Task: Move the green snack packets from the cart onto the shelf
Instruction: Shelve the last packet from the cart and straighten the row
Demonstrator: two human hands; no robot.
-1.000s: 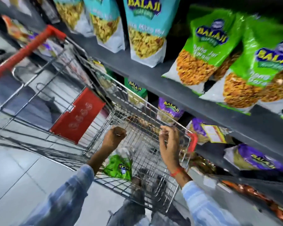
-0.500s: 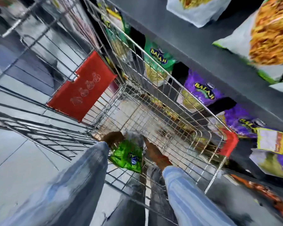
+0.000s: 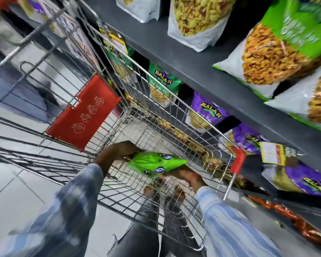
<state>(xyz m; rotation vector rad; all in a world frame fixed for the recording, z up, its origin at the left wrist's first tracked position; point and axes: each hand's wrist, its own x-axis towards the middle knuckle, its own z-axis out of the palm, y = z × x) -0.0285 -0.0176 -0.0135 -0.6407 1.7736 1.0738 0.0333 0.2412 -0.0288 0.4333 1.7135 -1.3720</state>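
Inside the cart [image 3: 176, 112], the green snack packet [image 3: 154, 162] sits between both hands, raised above the wire floor where it lay half a second ago. The left hand [image 3: 121, 152] pinches its 9 o'clock edge; the right hand [image 3: 176, 172], mostly hidden at 5 o'clock, supports it from beneath.

Pale glossy tiled floor [image 3: 17, 191] reflects overhead light; dark grey metal shelving [image 3: 193, 71] rises on the right, purple snack bags [image 3: 209, 110] beneath.
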